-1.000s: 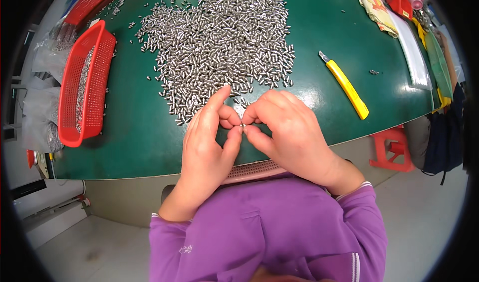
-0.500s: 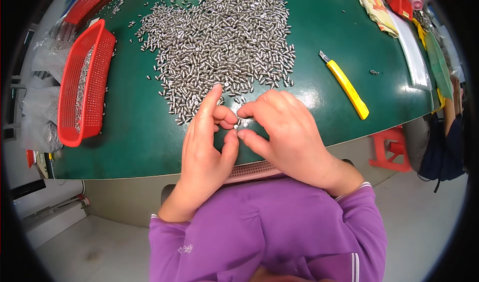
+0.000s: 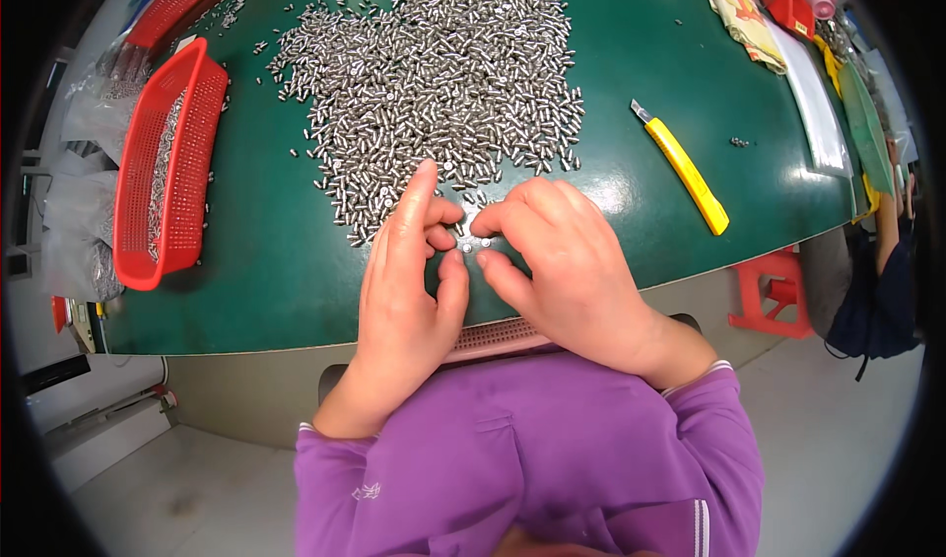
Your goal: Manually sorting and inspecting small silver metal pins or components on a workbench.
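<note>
My left hand (image 3: 406,276) and my right hand (image 3: 562,261) meet fingertip to fingertip over the near edge of a green table (image 3: 266,261). Between the thumbs and forefingers they pinch a small silver metal part (image 3: 471,246); its exact shape is too small to tell. Just beyond the fingers lies a big heap of small silver cylindrical parts (image 3: 443,74). Under my wrists a pink perforated tray (image 3: 493,338) peeks out at the table edge. My sleeves are purple.
A red mesh basket (image 3: 158,163) holding more silver parts stands at the left. A yellow utility knife (image 3: 685,168) lies to the right. Coloured sheets and red items (image 3: 788,25) crowd the far right. A red stool (image 3: 769,291) and another person's arm (image 3: 887,232) are on the right.
My left forefinger has straightened and lifted, and the fingertips have shifted slightly around the small part. The person at the right edge has moved.
</note>
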{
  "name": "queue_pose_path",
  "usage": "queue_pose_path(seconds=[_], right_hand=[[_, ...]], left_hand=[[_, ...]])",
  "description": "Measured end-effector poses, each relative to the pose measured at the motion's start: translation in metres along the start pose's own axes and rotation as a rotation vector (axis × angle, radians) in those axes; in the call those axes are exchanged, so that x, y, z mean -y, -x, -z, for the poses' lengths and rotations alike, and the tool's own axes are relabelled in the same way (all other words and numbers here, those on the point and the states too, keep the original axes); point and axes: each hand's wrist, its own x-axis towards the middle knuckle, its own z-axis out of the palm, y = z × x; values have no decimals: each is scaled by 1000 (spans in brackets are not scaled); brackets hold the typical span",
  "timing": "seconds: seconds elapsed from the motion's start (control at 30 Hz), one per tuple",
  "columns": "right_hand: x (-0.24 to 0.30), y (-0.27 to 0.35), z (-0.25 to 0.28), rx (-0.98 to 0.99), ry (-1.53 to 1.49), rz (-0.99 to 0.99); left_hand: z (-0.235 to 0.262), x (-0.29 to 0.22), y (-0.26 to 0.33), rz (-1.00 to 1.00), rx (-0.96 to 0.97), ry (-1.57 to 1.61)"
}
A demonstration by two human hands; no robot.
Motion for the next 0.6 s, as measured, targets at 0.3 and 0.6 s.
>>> queue_pose_path(seconds=[0.3, 0.6], right_hand=[[-5, 1, 7, 11, -55, 10], [-5, 1, 7, 27, -27, 14]], left_hand=[[1, 0, -4, -18, 23, -103], [2, 6, 7, 164, -133, 217]])
